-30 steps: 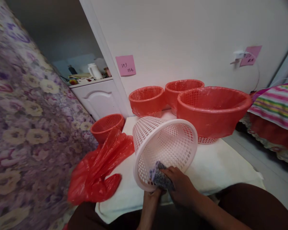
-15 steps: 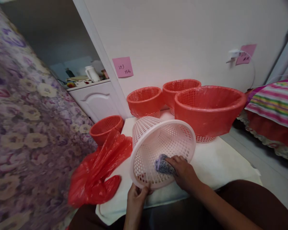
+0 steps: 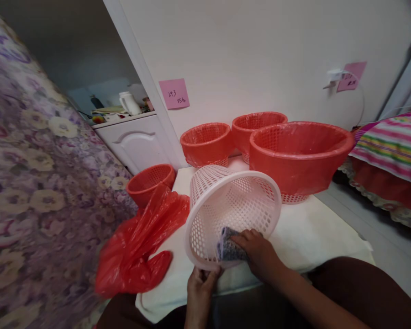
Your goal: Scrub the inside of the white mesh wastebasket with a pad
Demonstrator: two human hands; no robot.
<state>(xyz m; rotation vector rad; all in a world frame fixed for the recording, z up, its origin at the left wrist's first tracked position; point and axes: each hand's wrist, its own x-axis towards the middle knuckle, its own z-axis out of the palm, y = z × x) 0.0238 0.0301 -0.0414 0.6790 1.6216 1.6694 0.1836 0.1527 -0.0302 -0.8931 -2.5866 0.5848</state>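
Observation:
A white perforated plastic basket lies tilted on the white-covered table, its mouth facing me. My left hand grips the lower rim with the thumb and fingers closed on it. In my right hand is a folded grey-and-lilac cloth, pressed against the inside of the basket near the lower rim. The fingers of that hand are closed round the cloth's right end. To the left of the basket lies a crumpled red plastic bag.
Baskets lined with red bags stand behind: a large one at right, two smaller ones near the wall. Another red-lined basket is at left. A floral curtain hangs left; a bed with striped cover stands right.
My right hand has moved the cloth slightly down and left inside the basket, toward the rim. My left hand has shifted a little to the right along the rim.

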